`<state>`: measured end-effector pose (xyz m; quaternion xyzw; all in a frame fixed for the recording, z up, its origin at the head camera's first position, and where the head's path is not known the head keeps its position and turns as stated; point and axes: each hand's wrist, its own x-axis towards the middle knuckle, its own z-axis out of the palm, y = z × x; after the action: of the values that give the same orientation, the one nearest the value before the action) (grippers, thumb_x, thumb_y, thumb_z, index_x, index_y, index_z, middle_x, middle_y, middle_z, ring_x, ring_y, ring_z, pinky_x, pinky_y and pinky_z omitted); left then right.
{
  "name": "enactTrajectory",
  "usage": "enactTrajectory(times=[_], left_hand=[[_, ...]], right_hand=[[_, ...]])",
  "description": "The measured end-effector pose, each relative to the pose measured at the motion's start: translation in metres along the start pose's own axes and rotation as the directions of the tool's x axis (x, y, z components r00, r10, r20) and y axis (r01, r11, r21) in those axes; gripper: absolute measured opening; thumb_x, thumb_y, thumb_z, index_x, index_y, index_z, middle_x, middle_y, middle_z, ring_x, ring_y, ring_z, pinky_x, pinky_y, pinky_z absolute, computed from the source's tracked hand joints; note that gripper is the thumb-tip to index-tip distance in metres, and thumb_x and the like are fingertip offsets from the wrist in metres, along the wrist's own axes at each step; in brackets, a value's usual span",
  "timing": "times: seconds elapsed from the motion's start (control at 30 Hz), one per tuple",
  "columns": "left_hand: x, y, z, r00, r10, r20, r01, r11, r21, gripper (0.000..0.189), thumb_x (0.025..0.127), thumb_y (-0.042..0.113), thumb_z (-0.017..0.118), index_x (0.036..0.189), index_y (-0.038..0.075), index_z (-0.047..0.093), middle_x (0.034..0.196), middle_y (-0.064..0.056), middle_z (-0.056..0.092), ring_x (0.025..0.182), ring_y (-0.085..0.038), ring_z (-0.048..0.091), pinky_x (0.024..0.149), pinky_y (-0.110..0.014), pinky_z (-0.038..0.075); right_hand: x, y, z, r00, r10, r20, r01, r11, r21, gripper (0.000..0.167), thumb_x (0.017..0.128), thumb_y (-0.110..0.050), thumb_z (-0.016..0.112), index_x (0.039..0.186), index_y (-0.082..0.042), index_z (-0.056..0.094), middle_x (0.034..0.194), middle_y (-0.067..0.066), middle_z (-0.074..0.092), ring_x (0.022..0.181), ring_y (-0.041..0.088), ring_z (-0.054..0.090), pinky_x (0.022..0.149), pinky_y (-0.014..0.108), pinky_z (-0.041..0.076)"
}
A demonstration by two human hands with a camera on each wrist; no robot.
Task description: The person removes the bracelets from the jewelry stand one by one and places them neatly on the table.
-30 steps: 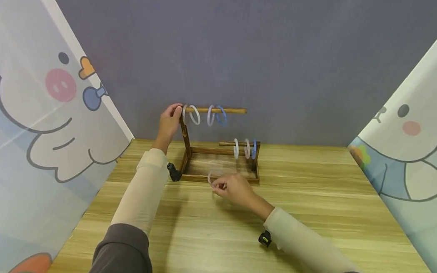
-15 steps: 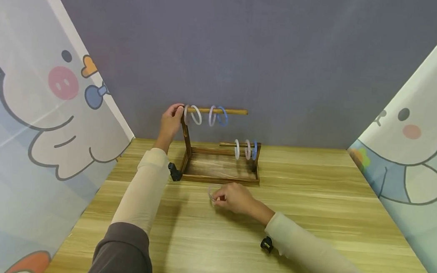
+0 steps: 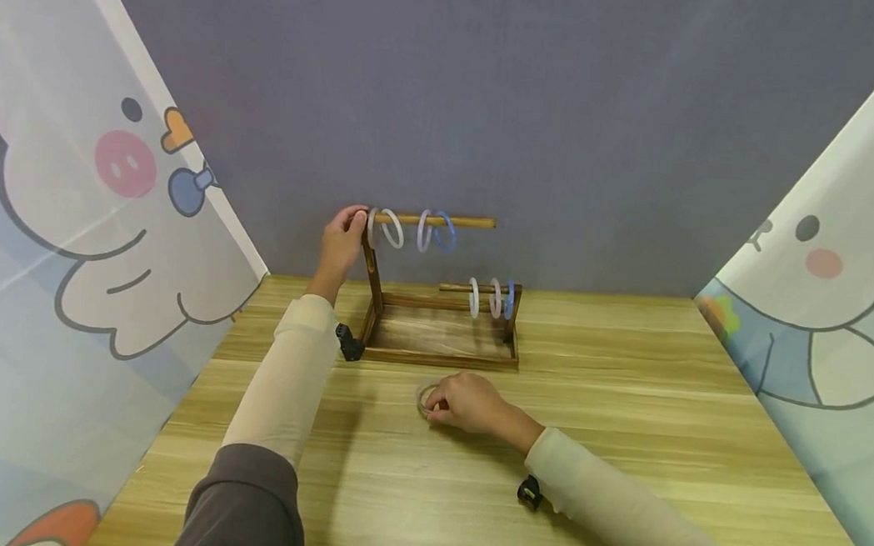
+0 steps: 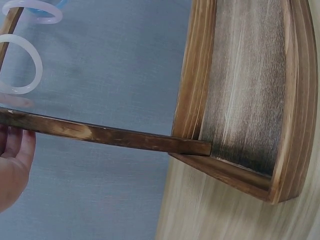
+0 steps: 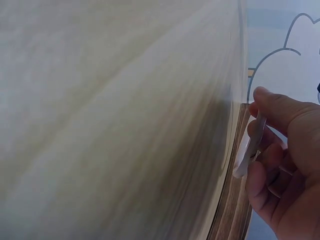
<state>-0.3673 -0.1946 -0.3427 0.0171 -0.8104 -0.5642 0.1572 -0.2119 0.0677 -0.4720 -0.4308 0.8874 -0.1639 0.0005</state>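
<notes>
My right hand (image 3: 470, 403) pinches a pale translucent bangle (image 3: 421, 399) between thumb and fingers, low over the table in front of a brown wooden bangle rack (image 3: 439, 360). In the right wrist view the bangle (image 5: 248, 152) shows almost edge-on. My left hand (image 3: 340, 244) holds the top of the rack's tall left post (image 4: 100, 134). Along the upper bar (image 3: 473, 223) hang several bangles: whitish ones near my left hand, then a lilac one (image 3: 423, 232) and a blue one (image 3: 447, 233). A white, a pinkish and a blue bangle (image 3: 510, 300) hang on the short lower bar.
The rack's tray base stands on a wood-grain table (image 3: 625, 385), close to the grey back wall (image 3: 566, 131). Cartoon-printed panels (image 3: 807, 245) slope in on both sides. Black wrist cameras (image 3: 348, 344) are strapped to both arms.
My right hand has drawn the pale bangle from the rack's front edge toward me and lowered it toward the table. My left hand stays on the post.
</notes>
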Motion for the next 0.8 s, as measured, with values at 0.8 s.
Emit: enactTrajectory(times=[0.8], left_hand=[[0.0059, -0.0053, -0.0001, 1.0, 0.006, 0.002, -0.006, 0.999, -0.047, 0.038, 0.107, 0.039, 0.05, 0.137, 0.018, 0.062, 0.133, -0.01, 0.062, 0.117, -0.022, 0.058, 0.101, -0.038, 0.048]], right_hand=[[-0.0004, -0.0019, 0.0037, 0.998, 0.032, 0.05, -0.032, 0.999, -0.019, 0.012, 0.087, -0.035, 0.081, 0.082, -0.026, 0.075, 0.073, -0.015, 0.065, 0.063, -0.003, 0.048, 0.059, 0.019, 0.041]])
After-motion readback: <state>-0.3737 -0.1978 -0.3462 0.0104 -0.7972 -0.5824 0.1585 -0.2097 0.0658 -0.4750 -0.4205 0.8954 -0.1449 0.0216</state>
